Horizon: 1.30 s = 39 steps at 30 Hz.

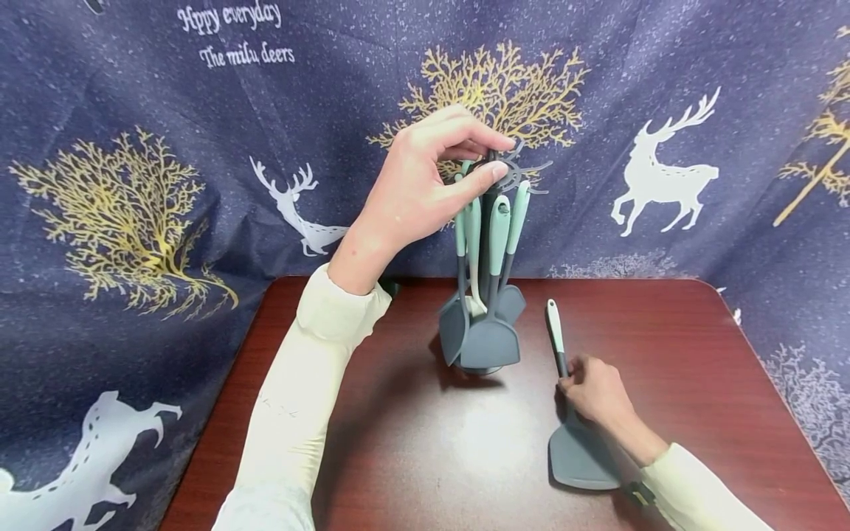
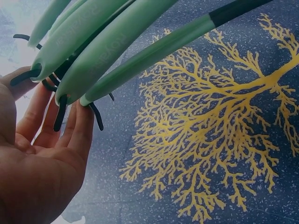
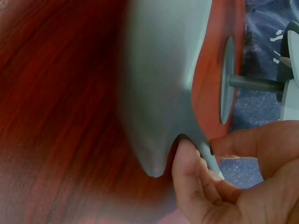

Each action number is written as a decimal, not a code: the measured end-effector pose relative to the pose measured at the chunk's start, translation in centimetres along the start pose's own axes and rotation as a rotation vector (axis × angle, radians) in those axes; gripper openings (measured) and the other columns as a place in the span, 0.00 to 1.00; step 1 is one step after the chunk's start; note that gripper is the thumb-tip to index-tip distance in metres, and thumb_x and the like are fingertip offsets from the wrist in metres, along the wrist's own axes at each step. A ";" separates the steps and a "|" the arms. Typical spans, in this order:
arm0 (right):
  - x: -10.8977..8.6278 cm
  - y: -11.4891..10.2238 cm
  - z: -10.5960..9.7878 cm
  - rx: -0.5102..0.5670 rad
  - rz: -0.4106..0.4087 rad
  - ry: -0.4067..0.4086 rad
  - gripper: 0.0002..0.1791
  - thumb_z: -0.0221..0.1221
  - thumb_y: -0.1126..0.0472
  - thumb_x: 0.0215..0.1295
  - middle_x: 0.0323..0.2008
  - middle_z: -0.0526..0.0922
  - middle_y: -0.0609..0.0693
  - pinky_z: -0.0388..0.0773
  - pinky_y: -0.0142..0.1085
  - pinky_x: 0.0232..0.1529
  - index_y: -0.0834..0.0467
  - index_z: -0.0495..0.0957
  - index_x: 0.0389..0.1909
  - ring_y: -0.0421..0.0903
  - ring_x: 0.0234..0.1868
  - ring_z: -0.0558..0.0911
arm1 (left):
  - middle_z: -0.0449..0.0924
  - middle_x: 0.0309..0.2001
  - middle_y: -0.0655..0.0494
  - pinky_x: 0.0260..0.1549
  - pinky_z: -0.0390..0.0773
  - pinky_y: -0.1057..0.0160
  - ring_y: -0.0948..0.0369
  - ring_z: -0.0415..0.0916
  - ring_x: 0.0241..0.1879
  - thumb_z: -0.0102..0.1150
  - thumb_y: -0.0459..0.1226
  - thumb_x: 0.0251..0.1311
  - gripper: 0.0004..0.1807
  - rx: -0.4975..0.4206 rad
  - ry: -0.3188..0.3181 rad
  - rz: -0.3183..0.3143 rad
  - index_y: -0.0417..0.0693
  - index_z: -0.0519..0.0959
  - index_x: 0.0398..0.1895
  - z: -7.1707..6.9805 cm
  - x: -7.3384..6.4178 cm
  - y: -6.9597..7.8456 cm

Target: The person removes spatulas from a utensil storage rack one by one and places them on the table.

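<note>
At the back of the table, a dark utensil stand (image 1: pixel 490 228) rises with several mint-handled utensils hung from its hooks. My left hand (image 1: pixel 425 173) grips the top of this stand between thumb and fingers. In the left wrist view the mint handles (image 2: pixel 100 60) hang by their end holes on black hooks (image 2: pixel 60 114) beside my fingers. A broad grey spatula (image 1: pixel 581 459) with a mint handle points away from me on the right side. My right hand (image 1: pixel 600 391) pinches its dark neck, just above the blade. The stand's round base (image 3: pixel 227 84) shows behind it in the right wrist view.
A dark red wooden table (image 1: pixel 405 442) lies under everything. Behind it hangs a blue cloth (image 1: pixel 372 66) with white deer and golden trees. The blades of the hung utensils, such as a grey spatula (image 1: pixel 489 345), dangle around the pole near the base.
</note>
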State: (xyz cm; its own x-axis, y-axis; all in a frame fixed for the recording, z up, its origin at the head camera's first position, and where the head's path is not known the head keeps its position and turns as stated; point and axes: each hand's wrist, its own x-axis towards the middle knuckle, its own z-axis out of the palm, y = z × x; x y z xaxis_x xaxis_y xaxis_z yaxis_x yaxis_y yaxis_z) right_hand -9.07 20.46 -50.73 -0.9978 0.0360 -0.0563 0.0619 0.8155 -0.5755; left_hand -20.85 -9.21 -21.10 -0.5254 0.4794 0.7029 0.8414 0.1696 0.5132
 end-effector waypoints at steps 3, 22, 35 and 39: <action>-0.1 0.1 0.0 -0.004 0.000 0.003 0.08 0.66 0.64 0.57 0.23 0.83 0.46 0.81 0.45 0.31 0.65 0.81 0.36 0.45 0.28 0.81 | 0.85 0.45 0.51 0.58 0.84 0.66 0.64 0.82 0.48 0.72 0.33 0.67 0.09 -0.002 0.000 0.000 0.44 0.90 0.49 0.1 0.0 0.0; 0.0 0.3 0.1 -0.023 -0.001 -0.001 0.09 0.67 0.63 0.59 0.23 0.83 0.46 0.81 0.47 0.30 0.64 0.81 0.36 0.47 0.28 0.81 | 0.85 0.45 0.52 0.57 0.85 0.65 0.63 0.82 0.48 0.72 0.33 0.66 0.09 -0.011 0.008 0.017 0.45 0.90 0.48 0.0 0.0 -0.1; 0.1 0.5 0.3 -0.019 0.002 -0.015 0.10 0.68 0.63 0.60 0.22 0.83 0.48 0.78 0.41 0.26 0.65 0.79 0.36 0.46 0.26 0.80 | 0.85 0.45 0.50 0.57 0.85 0.65 0.63 0.82 0.48 0.72 0.33 0.67 0.09 0.009 0.002 0.024 0.44 0.90 0.48 0.0 0.1 0.0; 0.1 0.4 0.3 -0.019 0.003 -0.018 0.10 0.68 0.63 0.60 0.22 0.82 0.47 0.77 0.41 0.26 0.65 0.79 0.37 0.46 0.26 0.80 | 0.85 0.45 0.51 0.57 0.85 0.65 0.63 0.82 0.48 0.72 0.33 0.67 0.09 0.001 0.002 0.017 0.44 0.90 0.48 0.0 0.1 0.0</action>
State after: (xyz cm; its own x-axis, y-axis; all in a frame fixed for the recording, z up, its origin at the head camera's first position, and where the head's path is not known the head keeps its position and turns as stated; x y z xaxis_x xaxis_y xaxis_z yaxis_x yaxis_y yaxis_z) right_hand -9.15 20.66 -51.22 -0.9969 0.0285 -0.0728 0.0645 0.8260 -0.5600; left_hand -20.93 -9.21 -21.06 -0.5108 0.4810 0.7125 0.8505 0.1619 0.5005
